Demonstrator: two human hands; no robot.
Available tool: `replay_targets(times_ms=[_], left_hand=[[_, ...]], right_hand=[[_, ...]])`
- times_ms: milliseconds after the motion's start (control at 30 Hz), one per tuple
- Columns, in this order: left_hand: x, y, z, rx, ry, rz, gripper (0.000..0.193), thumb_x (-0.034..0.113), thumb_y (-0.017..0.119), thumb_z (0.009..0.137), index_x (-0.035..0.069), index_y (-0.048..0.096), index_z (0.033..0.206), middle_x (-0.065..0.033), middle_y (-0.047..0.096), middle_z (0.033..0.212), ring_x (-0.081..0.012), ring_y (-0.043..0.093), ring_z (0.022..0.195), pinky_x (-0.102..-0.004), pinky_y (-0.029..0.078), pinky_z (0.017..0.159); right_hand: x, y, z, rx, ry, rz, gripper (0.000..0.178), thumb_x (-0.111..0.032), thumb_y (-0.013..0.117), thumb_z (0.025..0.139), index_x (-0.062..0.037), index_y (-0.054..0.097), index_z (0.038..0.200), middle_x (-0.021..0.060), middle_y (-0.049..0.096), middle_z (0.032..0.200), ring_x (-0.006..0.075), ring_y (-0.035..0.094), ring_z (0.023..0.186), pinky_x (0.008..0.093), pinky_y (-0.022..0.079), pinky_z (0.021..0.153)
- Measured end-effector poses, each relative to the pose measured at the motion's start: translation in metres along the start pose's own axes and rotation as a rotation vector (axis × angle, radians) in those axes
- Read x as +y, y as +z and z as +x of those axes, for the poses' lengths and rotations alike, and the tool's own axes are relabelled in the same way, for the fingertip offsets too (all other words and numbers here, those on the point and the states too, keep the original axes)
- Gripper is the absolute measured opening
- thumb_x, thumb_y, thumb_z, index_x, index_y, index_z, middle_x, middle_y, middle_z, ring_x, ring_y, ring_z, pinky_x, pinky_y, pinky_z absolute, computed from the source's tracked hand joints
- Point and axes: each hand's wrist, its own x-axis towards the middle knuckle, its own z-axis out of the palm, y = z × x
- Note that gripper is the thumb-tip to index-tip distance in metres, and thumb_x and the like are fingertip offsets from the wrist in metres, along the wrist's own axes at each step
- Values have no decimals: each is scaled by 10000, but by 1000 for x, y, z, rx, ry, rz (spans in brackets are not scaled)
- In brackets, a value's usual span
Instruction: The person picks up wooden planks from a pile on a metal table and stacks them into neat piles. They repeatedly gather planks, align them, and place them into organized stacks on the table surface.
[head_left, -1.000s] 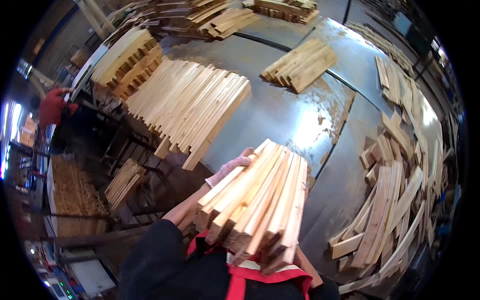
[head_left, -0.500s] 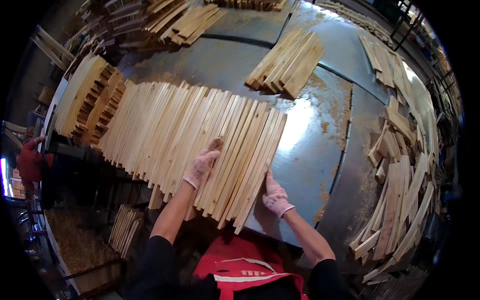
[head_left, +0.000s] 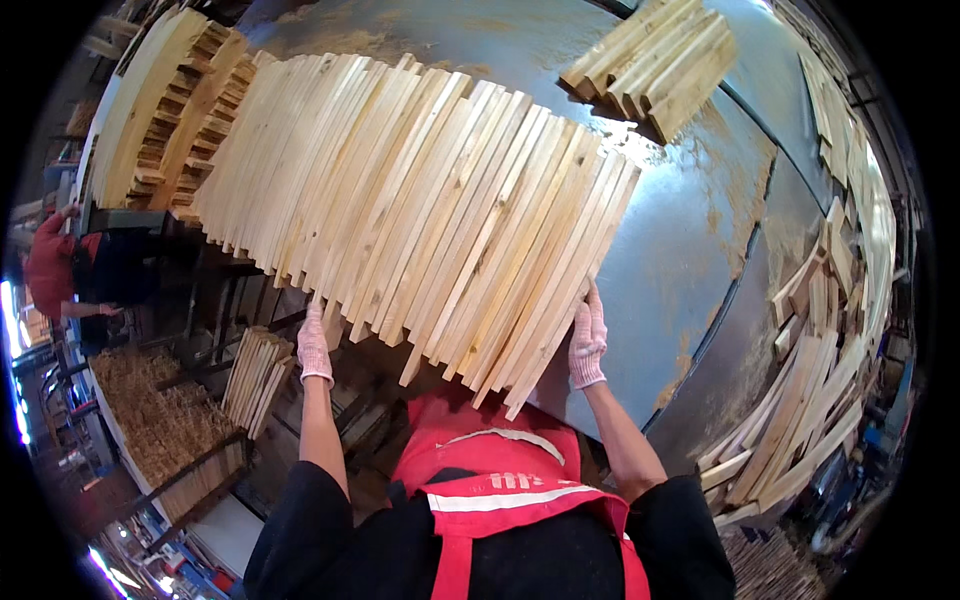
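Observation:
A long row of pale wooden strips (head_left: 440, 220) lies side by side on the metal table, their near ends uneven and jutting over its edge. My left hand (head_left: 313, 343), in a pinkish knitted glove, is at the near ends of the strips, left of the row's middle. Its fingers reach forward against the wood, the tips partly hidden. Along the outer side of the rightmost strip rests my right hand (head_left: 589, 340), gloved alike, its fingers stretched out and wrapped around nothing.
A smaller bundle of strips (head_left: 655, 65) lies on the metal table (head_left: 690, 240) at the far right. Stacked boards (head_left: 150, 115) stand at the row's left end. Curved offcuts (head_left: 800, 400) are heaped at the right. A person in red (head_left: 50, 265) is at the far left.
My left hand has come off the top of the strips and moved left and nearer, to their ends. My right hand stays by the row's right side. The whole view has shifted.

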Motion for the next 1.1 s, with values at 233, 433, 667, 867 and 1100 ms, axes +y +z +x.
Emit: replay_targets(times_ms=[233, 433, 667, 867, 1100], left_hand=[[-65, -43, 67, -395, 138, 113, 586, 434, 520, 1060, 19, 536, 1474, -93, 589, 1460, -213, 556, 1322, -342, 418, 1107], [-56, -29, 22, -370, 158, 182, 562, 394, 546, 1050, -3, 554, 1447, -92, 601, 1450, -207, 540, 1346, -326, 387, 1134], [-63, 17, -35, -339, 104, 401, 460, 359, 541, 1071, -37, 674, 1264, -133, 732, 1179, -202, 669, 1126, -328, 485, 1016], [5, 104, 31, -322, 623, 28, 430, 328, 480, 1102, -45, 658, 1218, -68, 693, 1118, -154, 618, 1045, -299, 491, 943], [-21, 67, 29, -78, -367, -891, 559, 595, 516, 1010, 94, 645, 1223, -149, 625, 1118, -292, 605, 1000, -447, 508, 905]], right_hand=[[-11, -9, 16, -184, 8, 21, 649, -349, 521, 1043, 0, 360, 1566, 238, 455, 1544, 353, 438, 1436, 415, 349, 1181], [-8, -30, 16, -246, -8, -125, 721, -355, 554, 1001, -9, 314, 1586, 263, 458, 1526, 383, 464, 1408, 414, 361, 1170], [24, -92, 60, -225, -89, -279, 711, -450, 548, 1006, 28, 425, 1518, 258, 507, 1478, 386, 506, 1356, 416, 389, 1149], [63, -90, 90, -41, -288, -456, 564, -355, 505, 1042, 7, 510, 1475, 214, 543, 1473, 340, 524, 1339, 428, 415, 1130], [46, -62, 65, 128, 20, 192, 584, -396, 523, 1030, 26, 521, 1435, 143, 551, 1394, 239, 554, 1284, 386, 459, 1114]])
